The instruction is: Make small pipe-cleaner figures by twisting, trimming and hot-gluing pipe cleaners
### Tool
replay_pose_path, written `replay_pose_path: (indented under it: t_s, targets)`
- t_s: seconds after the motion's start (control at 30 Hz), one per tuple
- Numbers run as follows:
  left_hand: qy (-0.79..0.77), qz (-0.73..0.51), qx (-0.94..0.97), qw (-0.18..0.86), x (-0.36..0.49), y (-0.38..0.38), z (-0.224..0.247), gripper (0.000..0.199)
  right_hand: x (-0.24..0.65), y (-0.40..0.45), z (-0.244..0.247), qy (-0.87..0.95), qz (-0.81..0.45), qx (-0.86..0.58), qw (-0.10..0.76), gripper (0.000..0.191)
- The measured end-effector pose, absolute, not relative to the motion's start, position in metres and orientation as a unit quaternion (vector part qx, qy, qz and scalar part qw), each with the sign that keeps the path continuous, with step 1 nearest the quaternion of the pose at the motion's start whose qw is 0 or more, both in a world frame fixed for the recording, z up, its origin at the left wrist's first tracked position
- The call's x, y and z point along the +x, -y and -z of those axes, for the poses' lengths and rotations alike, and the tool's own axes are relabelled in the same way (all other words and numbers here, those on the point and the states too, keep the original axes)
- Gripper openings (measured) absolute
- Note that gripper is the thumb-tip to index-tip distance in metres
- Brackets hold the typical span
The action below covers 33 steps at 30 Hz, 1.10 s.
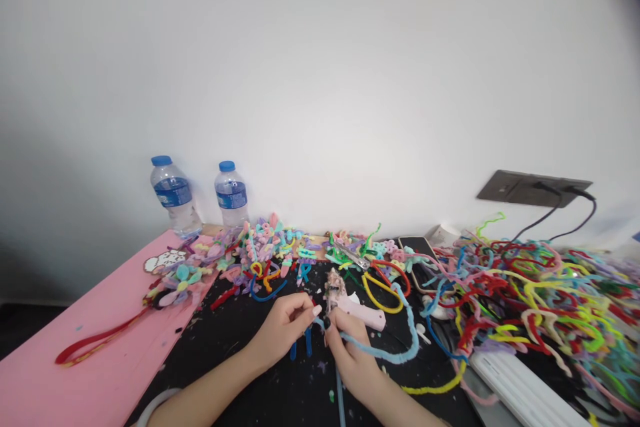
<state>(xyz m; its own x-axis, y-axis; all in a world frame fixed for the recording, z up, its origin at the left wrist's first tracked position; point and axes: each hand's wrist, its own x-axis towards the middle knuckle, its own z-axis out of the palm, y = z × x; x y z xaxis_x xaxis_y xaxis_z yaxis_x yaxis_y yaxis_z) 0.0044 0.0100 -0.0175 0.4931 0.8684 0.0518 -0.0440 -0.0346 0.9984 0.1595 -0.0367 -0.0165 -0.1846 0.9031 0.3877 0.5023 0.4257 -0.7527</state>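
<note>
Near the middle of the black mat (240,373), my left hand (287,327) is closed in a pinch on one end of a light blue pipe cleaner (400,357). Close beside it, my right hand (350,350) pinches the same pipe cleaner, whose long tail curves out to the right and up. A pale pink glue gun (363,312) lies just beyond my right hand. Short dark blue pieces (308,341) rest beneath and between the hands. A glue stick (341,400) lies nearer the front edge.
Two water bottles (179,197) (231,193) stand by the wall. Finished pipe-cleaner shapes (260,243) line the back. A tangled colourful pile (530,293) and a white power bank (525,390) occupy the right. A red strap (103,340) lies on the pink sheet (45,373).
</note>
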Motion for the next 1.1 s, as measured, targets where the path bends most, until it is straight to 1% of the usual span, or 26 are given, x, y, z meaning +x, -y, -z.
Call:
replay_pose_path:
  t_s: [0.17,0.33,0.6,0.8,0.87,0.93,1.0,1.1]
  targets:
    - [-0.326,-0.38,0.599,0.625,0.004,-0.01,0.014,0.039,0.161,0.036,0.014,0.726,-0.224,-0.492,0.426,0.026]
    - [-0.326,-0.364,0.616,0.617,0.005,-0.01,0.013,0.038,0.163,0.033,0.013,0.728,-0.221,-0.482,0.435,0.028]
    - [-0.342,-0.362,0.675,0.544,0.002,-0.01,0.011,0.035,0.169,0.027,0.01,0.712,-0.223,-0.481,0.46,0.03]
    - [-0.328,-0.341,0.672,0.57,0.004,-0.007,0.012,0.034,0.173,0.023,0.017,0.686,-0.256,-0.491,0.471,0.031]
    - [-0.324,-0.342,0.655,0.591,0.004,-0.008,0.014,0.033,0.176,0.021,0.017,0.696,-0.25,-0.495,0.457,0.027]
    - [-0.321,-0.354,0.627,0.615,0.004,-0.01,0.017,0.033,0.184,0.019,0.013,0.728,-0.221,-0.498,0.416,0.019]
    - [-0.321,-0.379,0.591,0.635,0.003,-0.013,0.018,0.034,0.196,0.015,0.006,0.762,-0.159,-0.507,0.369,0.01]
    - [-0.317,-0.439,0.49,0.683,0.001,-0.02,0.017,0.032,0.22,0.004,-0.002,0.742,-0.053,-0.569,0.35,0.015]
